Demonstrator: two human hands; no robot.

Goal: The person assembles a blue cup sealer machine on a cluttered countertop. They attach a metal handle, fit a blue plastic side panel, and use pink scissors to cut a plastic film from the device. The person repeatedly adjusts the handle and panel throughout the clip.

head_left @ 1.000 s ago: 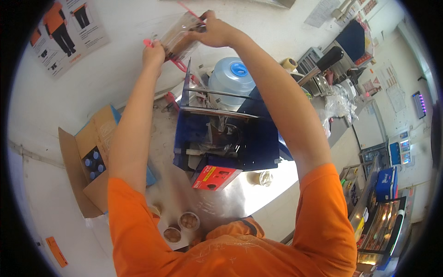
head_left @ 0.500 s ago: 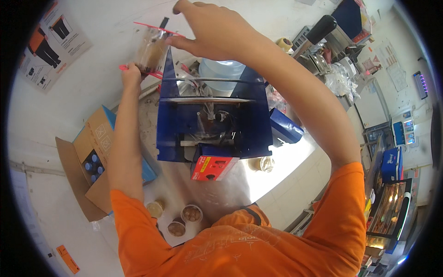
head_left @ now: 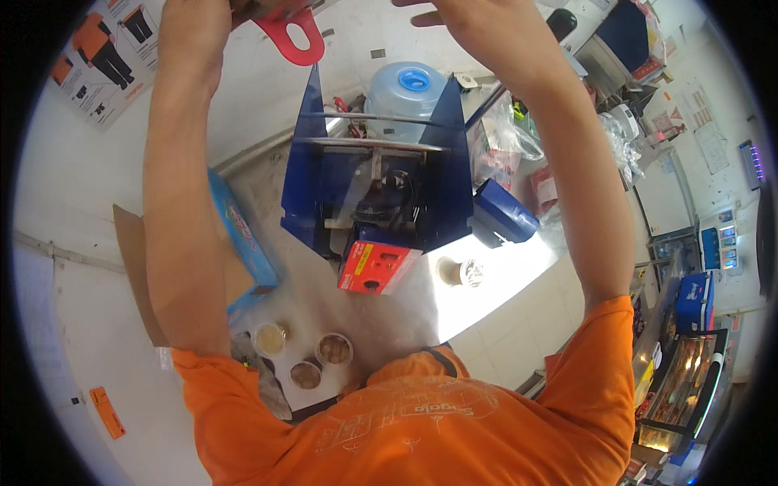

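Note:
At the top edge, my left hand [head_left: 198,28] is closed on a clear plastic bag with brownish contents; its fingers are mostly cut off by the frame. A red handle [head_left: 300,57] of this bag hangs down beside the hand, and the rest runs out of view. Across from it, my right hand [head_left: 478,24] is raised with fingers apart and nothing in them. Below and between both arms stands a blue open-fronted rack [head_left: 304,194] with metal rods across it and dark parts inside. A red printed box [head_left: 377,267] leans at its front.
A pale blue water jug [head_left: 397,93] stands behind the rack. A smaller blue box [head_left: 504,215] and plastic bags lie right of it. A cardboard carton [head_left: 247,259] is at left. Lidded cups [head_left: 334,348] stand near me; a clear cup [head_left: 468,273] is on the sunlit part.
My left hand has lifted the bag up and closer, so most of it has left the view. My right hand has shifted right, away from the bag.

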